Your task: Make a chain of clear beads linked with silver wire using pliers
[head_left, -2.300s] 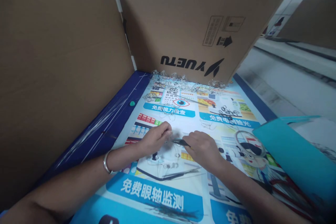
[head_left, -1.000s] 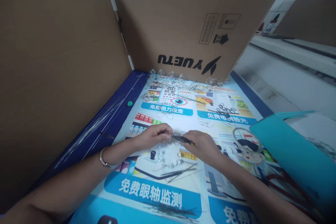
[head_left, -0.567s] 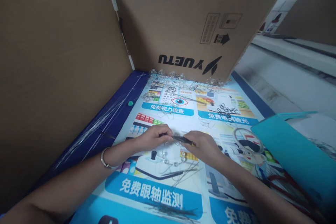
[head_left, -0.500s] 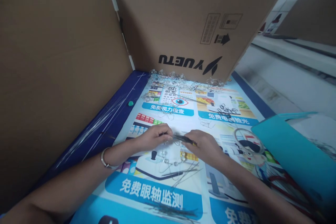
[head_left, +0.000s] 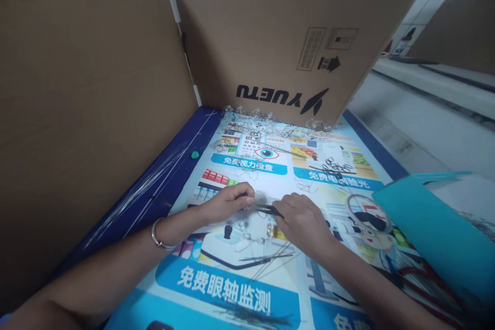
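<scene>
My left hand [head_left: 231,202], wearing a silver bangle [head_left: 158,234] on its wrist, is pinched around the end of a thin wire strung with clear beads [head_left: 260,240]. The strand hangs in a loop below the fingers. In my right hand [head_left: 303,221] is a pair of dark pliers [head_left: 268,210], jaws pointing left toward the left fingertips. Whether the jaws touch the wire is too blurred to tell. A thin wire loop [head_left: 261,197] arches just above the jaws. Beneath the hands, several loose dark wires [head_left: 270,258] lie on the printed sheet.
Cardboard panels [head_left: 270,31] wall the table at the left and back. Clear beaded pieces [head_left: 255,118] line the far edge. Black rings [head_left: 332,167] lie right of centre, a teal box [head_left: 433,227] stands right, and a wire bundle [head_left: 255,315] lies in front.
My right hand has turned at the wrist, showing more of its back, and the pliers now lie flatter. My left hand keeps its pinch. The whole view has shifted slightly.
</scene>
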`<state>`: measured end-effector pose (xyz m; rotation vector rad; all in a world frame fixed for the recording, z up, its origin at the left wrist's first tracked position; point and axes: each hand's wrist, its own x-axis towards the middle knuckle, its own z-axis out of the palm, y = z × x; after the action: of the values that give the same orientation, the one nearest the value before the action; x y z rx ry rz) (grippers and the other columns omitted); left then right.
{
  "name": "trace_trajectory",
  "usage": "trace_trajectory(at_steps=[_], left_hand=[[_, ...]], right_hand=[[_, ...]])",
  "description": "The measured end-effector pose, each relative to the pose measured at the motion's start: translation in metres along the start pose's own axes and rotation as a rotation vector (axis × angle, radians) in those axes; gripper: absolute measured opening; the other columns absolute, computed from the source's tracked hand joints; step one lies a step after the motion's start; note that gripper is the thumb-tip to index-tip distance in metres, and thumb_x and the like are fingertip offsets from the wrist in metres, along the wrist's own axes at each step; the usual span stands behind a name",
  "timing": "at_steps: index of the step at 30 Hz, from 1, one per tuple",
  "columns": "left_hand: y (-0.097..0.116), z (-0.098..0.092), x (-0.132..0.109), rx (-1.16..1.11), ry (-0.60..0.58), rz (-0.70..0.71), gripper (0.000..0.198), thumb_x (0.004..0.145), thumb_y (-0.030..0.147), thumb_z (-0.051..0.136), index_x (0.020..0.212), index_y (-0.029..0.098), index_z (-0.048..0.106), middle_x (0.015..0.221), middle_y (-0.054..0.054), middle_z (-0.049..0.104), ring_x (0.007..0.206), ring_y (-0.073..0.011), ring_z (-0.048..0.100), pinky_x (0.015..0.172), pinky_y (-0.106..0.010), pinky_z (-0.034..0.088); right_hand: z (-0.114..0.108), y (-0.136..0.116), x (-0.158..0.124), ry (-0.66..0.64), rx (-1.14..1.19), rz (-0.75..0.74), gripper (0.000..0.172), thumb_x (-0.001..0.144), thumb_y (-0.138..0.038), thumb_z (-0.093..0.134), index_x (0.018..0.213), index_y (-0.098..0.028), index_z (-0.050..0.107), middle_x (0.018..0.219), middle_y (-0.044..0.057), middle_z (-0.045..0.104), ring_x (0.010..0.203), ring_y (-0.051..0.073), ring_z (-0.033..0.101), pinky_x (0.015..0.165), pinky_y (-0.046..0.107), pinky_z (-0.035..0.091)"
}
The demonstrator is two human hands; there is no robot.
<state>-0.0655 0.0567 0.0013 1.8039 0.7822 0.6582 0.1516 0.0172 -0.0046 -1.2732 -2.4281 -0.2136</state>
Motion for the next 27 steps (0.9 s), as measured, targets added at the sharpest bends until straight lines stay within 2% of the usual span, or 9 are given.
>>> trace_trajectory(at_steps=[15, 27], left_hand=[[-0.0007, 0.0012, 0.0024, -0.05, -0.015, 0.022, 0.015, 0.084, 0.027, 0.048, 0.076, 0.015, 0.05, 0.073, 0.002, 0.045, 0.066, -0.0091, 0.041, 0.064, -0.022, 0.033], [0.0009, 0.0017, 0.0024, -0.101, -0.011, -0.045, 0.016, 0.083, 0.029, 0.05, 0.076, 0.015, 0.051, 0.07, 0.002, 0.046, 0.064, -0.0092, 0.041, 0.061, -0.022, 0.033]], right_hand=[[0.0042, -0.0027, 0.0001, -0.011, 0.04, 0.023, 0.007, 0.076, -0.018, 0.056, 0.072, -0.018, 0.062, 0.065, 0.002, 0.056, 0.068, 0.016, 0.046, 0.064, 0.027, 0.027], [0.0023, -0.0028, -0.001, -0.019, 0.012, 0.061, 0.009, 0.075, -0.018, 0.056, 0.067, -0.019, 0.06, 0.063, 0.001, 0.055, 0.066, 0.015, 0.046, 0.063, 0.027, 0.027]])
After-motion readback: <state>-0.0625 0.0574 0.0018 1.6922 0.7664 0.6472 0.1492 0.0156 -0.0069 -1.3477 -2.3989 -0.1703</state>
